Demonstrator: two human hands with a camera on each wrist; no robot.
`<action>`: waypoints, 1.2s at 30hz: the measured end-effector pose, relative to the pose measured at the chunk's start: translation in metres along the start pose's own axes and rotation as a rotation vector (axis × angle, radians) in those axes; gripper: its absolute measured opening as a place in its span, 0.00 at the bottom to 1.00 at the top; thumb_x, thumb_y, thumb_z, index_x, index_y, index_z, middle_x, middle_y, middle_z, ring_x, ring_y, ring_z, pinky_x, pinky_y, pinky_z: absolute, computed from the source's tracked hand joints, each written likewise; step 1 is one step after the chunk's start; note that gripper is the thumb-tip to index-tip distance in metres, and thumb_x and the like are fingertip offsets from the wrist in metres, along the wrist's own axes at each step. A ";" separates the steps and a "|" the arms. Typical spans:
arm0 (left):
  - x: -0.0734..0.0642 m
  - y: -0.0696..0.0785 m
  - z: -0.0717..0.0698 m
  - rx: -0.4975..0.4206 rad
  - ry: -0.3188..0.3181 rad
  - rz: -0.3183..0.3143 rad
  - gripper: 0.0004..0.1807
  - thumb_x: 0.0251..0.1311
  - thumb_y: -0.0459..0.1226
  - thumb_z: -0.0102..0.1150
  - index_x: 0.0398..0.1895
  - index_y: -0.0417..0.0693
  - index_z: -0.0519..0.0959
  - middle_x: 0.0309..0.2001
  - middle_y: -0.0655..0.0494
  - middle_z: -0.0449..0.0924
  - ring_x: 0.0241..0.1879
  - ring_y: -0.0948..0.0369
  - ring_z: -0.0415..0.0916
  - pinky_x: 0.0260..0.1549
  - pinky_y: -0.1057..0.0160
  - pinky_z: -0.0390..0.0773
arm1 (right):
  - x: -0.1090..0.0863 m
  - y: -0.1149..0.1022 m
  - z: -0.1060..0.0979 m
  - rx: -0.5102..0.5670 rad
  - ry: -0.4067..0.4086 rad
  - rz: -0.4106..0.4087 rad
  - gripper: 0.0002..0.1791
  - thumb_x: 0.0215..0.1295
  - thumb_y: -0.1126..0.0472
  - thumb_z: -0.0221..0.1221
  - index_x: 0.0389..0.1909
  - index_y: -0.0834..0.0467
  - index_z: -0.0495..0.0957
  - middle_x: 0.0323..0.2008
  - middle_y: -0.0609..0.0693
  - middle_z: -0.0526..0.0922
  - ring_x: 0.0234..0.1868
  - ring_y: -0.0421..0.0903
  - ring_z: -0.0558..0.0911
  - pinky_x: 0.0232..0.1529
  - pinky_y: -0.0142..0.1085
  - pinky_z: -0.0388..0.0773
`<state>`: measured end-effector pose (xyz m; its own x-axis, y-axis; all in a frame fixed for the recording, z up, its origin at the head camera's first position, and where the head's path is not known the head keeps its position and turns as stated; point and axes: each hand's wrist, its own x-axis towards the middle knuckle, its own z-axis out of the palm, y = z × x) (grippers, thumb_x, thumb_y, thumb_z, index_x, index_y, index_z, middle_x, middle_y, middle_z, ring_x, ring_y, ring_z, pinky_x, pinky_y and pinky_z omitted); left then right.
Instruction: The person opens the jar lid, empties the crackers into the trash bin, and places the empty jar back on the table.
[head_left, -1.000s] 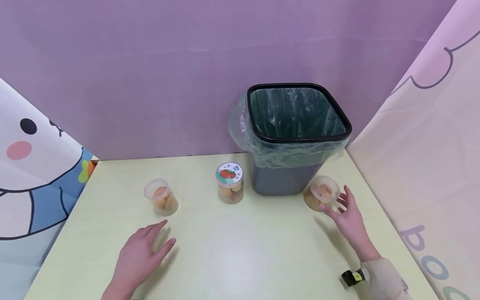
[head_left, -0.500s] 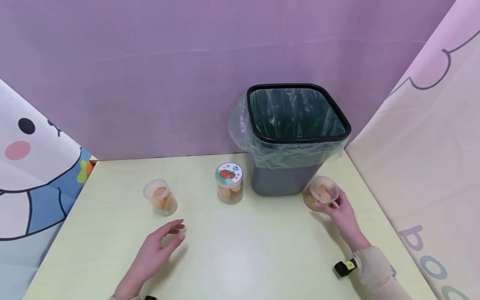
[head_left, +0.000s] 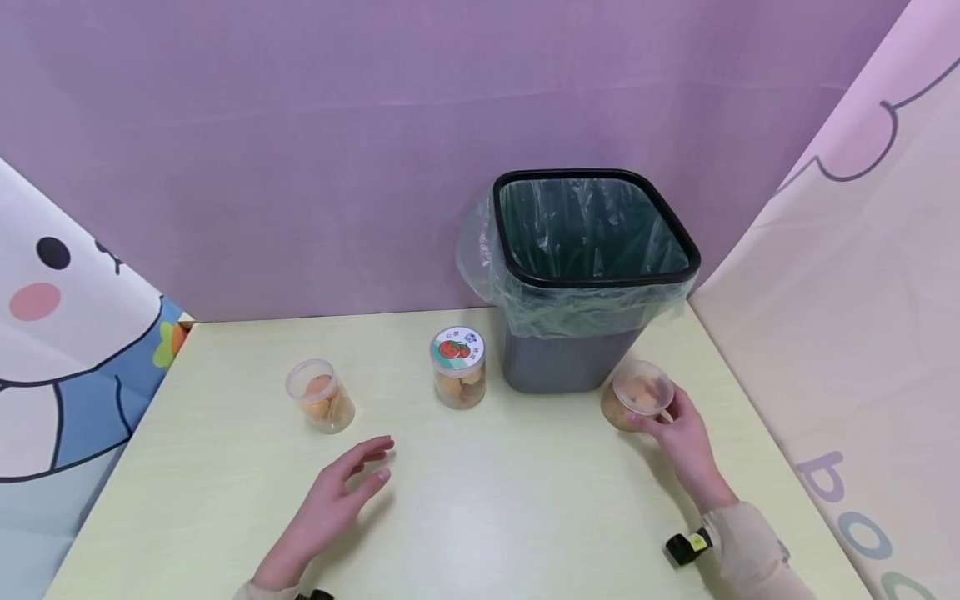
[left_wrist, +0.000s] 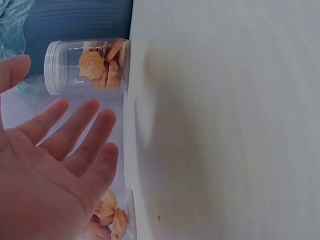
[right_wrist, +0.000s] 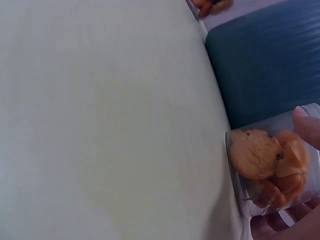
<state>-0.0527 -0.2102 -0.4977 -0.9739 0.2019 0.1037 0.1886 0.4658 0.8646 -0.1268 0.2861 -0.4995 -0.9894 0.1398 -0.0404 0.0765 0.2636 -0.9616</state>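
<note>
At the right of the tabletop (head_left: 465,517), just beside the lined bin (head_left: 558,364), a clear biscuit jar (head_left: 636,397) is pinched by the right hand (head_left: 688,446), some fingers hidden behind it in the head view; whether its base touches down, I cannot tell. The left hand (head_left: 333,508), fingers spread, hangs near the labelled jar (head_left: 459,367) and the leftmost jar (head_left: 324,397), the latter partly covered by palm and cropped in the left wrist view. Bin floor out of sight.

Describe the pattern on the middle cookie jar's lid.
The lid is white and teal with red tomato-like fruit; best in the head view.
</note>
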 end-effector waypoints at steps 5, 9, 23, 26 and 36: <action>0.002 0.003 0.000 0.009 -0.005 0.004 0.24 0.70 0.42 0.59 0.67 0.48 0.72 0.62 0.55 0.77 0.61 0.53 0.73 0.57 0.45 0.71 | -0.010 -0.003 0.008 0.030 -0.023 -0.009 0.48 0.59 0.65 0.70 0.76 0.63 0.53 0.70 0.62 0.64 0.69 0.55 0.64 0.54 0.20 0.69; 0.007 0.005 0.000 0.013 -0.010 0.021 0.25 0.69 0.41 0.59 0.67 0.47 0.71 0.63 0.54 0.76 0.62 0.53 0.73 0.56 0.44 0.70 | -0.018 -0.005 0.017 0.040 -0.049 -0.021 0.48 0.58 0.67 0.71 0.75 0.63 0.54 0.69 0.61 0.65 0.66 0.47 0.67 0.54 0.21 0.70; 0.017 0.014 0.008 -0.030 -0.021 0.089 0.24 0.68 0.39 0.61 0.67 0.47 0.72 0.64 0.53 0.75 0.62 0.51 0.72 0.57 0.40 0.69 | -0.044 -0.022 0.052 0.084 -0.219 -0.126 0.46 0.54 0.68 0.73 0.73 0.61 0.61 0.67 0.59 0.68 0.62 0.44 0.72 0.55 0.29 0.74; 0.019 0.014 0.011 -0.040 -0.030 0.107 0.25 0.67 0.38 0.62 0.67 0.48 0.72 0.64 0.53 0.75 0.62 0.51 0.72 0.57 0.39 0.69 | -0.048 -0.024 0.062 0.061 -0.245 -0.149 0.46 0.52 0.67 0.74 0.72 0.59 0.63 0.67 0.58 0.69 0.65 0.51 0.70 0.58 0.29 0.71; 0.028 0.018 0.031 -0.095 -0.111 0.105 0.32 0.60 0.38 0.69 0.68 0.48 0.71 0.65 0.53 0.74 0.64 0.53 0.71 0.60 0.39 0.66 | -0.066 -0.028 0.097 0.061 -0.348 -0.128 0.50 0.44 0.63 0.78 0.71 0.57 0.64 0.65 0.56 0.73 0.65 0.55 0.72 0.64 0.40 0.68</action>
<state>-0.0729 -0.1696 -0.4947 -0.9287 0.3413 0.1452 0.2704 0.3550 0.8949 -0.0755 0.1774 -0.4963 -0.9740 -0.2265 0.0017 -0.0480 0.1990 -0.9788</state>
